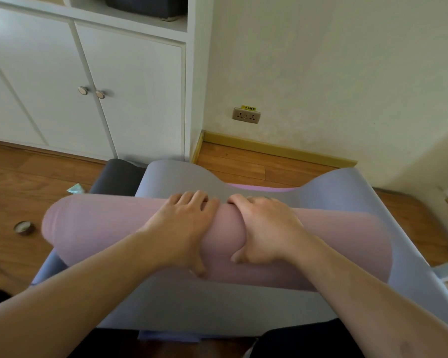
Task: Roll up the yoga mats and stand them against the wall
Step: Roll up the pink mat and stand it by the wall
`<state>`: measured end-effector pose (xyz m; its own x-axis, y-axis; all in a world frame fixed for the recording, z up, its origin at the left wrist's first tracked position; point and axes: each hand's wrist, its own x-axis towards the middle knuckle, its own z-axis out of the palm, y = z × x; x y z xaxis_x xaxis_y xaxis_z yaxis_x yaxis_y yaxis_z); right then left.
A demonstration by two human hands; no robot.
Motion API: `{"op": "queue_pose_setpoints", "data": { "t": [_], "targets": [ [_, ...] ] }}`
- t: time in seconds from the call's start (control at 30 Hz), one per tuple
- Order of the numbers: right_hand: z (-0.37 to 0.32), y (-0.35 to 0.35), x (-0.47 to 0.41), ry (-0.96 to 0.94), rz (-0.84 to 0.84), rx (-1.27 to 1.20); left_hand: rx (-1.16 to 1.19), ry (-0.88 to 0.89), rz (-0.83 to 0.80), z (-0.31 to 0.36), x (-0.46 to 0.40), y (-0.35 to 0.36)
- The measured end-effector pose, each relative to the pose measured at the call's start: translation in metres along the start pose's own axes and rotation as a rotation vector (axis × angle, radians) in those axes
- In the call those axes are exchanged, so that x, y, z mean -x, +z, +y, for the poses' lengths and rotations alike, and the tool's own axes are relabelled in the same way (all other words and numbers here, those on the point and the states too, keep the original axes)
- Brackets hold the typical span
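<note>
Forearms: two bare forearms enter from the lower corners of the frame and meet near the centre.
Left hand (181, 228): lies palm down on the pink roll, fingers spread and bent over its top, thumb on the near side; it presses and cups the roll.
Right hand (264, 228): just beside the left, almost touching it; fingers curl over the far side of the roll, thumb tucked on the near side, gripping it.
Yoga mat (101, 233): mid-frame, partly rolled into a thick pink cylinder lying across the frame; its unrolled grey-lilac part spreads beneath and beyond, the far edge wavy and lifted.
Dark mat (114, 177): a grey-black roll end just beyond the mat, left of centre.
Floor (243, 161): wooden boards; a small round tin (23, 227) lies at the left, a pale green scrap (75, 188) further back.
Cabinet (88, 86): white doors with two round knobs, upper left.
Wall (347, 73): cream, upper right, with a socket (246, 115) low down above a yellow skirting.
</note>
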<state>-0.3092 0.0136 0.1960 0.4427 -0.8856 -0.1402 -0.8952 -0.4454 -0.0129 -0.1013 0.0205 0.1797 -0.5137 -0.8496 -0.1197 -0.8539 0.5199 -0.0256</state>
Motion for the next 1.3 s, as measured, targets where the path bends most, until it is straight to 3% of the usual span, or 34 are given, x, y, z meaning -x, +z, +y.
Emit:
{"op": "queue_pose_setpoints", "data": {
  "t": [0.2,0.37,0.53,0.7,0.9,1.0,1.13,1.17,1.2,1.27,1.3],
  "targets": [
    [0.001,0.000,0.002,0.062,-0.089,-0.159,-0.070,-0.005,0.102,0.004,-0.009,0.007],
    [-0.002,0.010,0.003,-0.042,-0.012,0.042,0.084,-0.039,0.055,-0.009,-0.007,-0.002],
    [-0.004,0.000,-0.003,-0.069,0.051,0.040,0.092,-0.029,0.037,-0.010,-0.003,0.000],
    [-0.002,-0.001,-0.001,-0.021,-0.035,-0.081,-0.015,0.000,0.085,0.001,-0.007,0.008],
    [-0.004,0.004,-0.002,-0.023,-0.064,0.029,0.146,0.008,0.123,-0.005,-0.009,0.005],
    [0.000,0.002,-0.009,-0.012,0.054,0.059,0.139,0.000,0.226,-0.006,-0.007,0.003],
    [0.022,-0.011,-0.011,0.088,0.122,-0.062,0.265,-0.033,0.582,0.014,0.003,0.000],
    [0.027,-0.016,-0.009,0.132,0.123,-0.134,0.355,-0.052,0.566,0.020,0.006,-0.003],
    [0.031,-0.021,-0.009,0.178,0.128,-0.204,0.479,-0.094,0.426,0.024,0.010,-0.006],
    [0.036,-0.030,-0.007,0.246,0.160,-0.325,0.858,-0.231,-0.138,0.034,0.016,0.000],
    [0.037,-0.033,-0.006,0.262,0.181,-0.365,1.070,-0.294,-0.346,0.039,0.017,0.009]
  ]
}}
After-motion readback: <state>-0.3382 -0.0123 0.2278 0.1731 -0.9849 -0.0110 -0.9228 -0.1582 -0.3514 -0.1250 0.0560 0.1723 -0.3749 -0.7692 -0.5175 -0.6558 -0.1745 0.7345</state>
